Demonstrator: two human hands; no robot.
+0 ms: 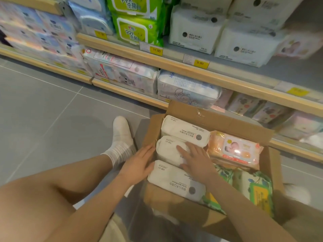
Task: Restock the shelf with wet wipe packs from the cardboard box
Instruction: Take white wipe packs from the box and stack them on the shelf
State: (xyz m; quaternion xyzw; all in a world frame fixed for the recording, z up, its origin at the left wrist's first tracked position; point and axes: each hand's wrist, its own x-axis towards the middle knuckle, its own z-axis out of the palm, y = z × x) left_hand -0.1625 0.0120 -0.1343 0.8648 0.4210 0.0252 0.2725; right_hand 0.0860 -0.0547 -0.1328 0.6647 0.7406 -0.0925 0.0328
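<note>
Right hand [195, 158]: fingers lying straight and slightly apart, flat on top of the middle white soft-plastic wet wipe pack [170, 151]; pressing, not gripping. Left hand [139, 163]: fingers extended, close together, resting against the left end of that same pack, just inside the left wall of the brown cardboard box [218, 119]; no curl visible round anything.

Middle pack lying wedged between two matching white packs, far [183, 131] and near [174, 180], all three in a row along the left side of the box. Orange pack with baby photo label [234, 149] sitting at the far right corner; green patterned pack with yellow lid [257, 191] at the near right corner.

Box standing open on the grey tiled floor [43, 102], close beside the lowest wooden-edged shelf [129, 92]. Matching white packs [194, 34] already standing on the upper shelf level.

Step in hand, judged: lifting the middle pack. Recommended: sliding fingertips under both ends, squeezing lightly, drawing straight up to avoid dragging the neighbours; soft film likely sagging if gripped at one end only.
</note>
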